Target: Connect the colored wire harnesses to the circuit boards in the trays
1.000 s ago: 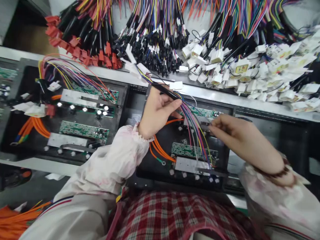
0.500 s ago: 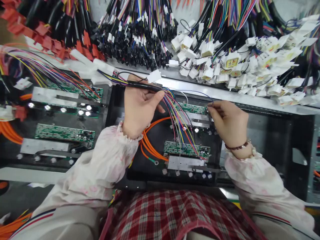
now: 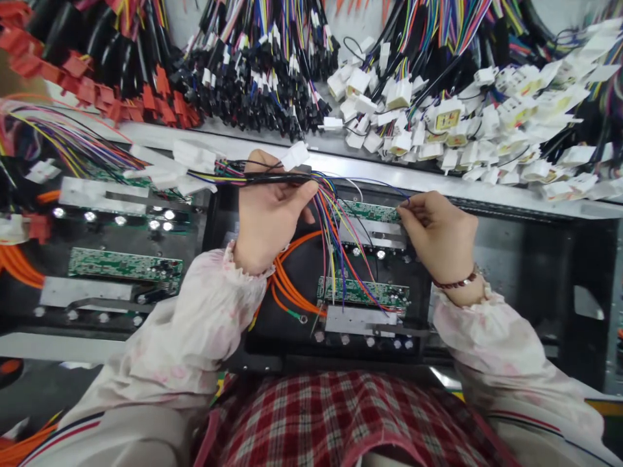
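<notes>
My left hand (image 3: 270,217) is closed round a wire harness (image 3: 277,178), near the end of its black sleeve. White connectors (image 3: 195,155) hang from the harness on the left. Its loose coloured wires (image 3: 335,220) fan out to the right and droop over the green circuit boards (image 3: 372,211). Between the thumb and finger of my right hand (image 3: 438,220), a thin blue wire (image 3: 384,183) of this harness is pinched and drawn out sideways. Its tip is hidden by the fingers. Below the hands lies a second circuit board (image 3: 360,292) with a metal plate (image 3: 360,319).
Orange cables (image 3: 292,279) curve beside the boards in the black case (image 3: 287,344). More boards (image 3: 121,266) sit in a case at left. Along the back lie bundles with red connectors (image 3: 87,84), black connectors (image 3: 263,91) and white connectors (image 3: 516,117).
The harness's white connectors have sunk a little and its loose wires have shifted. My right hand stays pinched on the blue wire, and the whole view has slid slightly left.
</notes>
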A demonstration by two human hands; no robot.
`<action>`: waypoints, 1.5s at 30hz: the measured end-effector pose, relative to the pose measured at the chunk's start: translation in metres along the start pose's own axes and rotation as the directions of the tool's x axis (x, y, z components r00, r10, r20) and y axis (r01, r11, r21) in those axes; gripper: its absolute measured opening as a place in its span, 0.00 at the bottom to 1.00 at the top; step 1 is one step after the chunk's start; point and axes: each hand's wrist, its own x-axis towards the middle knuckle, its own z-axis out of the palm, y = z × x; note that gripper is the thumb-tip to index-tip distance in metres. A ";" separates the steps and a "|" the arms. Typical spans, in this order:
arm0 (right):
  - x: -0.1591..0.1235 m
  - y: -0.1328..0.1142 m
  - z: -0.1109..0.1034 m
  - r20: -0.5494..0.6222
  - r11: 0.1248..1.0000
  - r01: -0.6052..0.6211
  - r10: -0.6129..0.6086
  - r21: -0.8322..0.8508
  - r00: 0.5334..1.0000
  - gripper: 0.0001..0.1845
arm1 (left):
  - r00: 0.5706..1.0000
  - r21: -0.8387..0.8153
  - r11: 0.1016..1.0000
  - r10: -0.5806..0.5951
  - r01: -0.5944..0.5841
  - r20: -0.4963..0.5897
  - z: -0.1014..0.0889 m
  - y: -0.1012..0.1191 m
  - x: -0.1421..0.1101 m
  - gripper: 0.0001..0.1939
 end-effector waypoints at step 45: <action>0.002 -0.013 0.002 -0.004 0.999 0.020 -0.020 0.028 1.000 0.07 | 0.999 0.032 0.999 -0.008 0.010 -0.052 -0.002 -0.001 0.001 0.29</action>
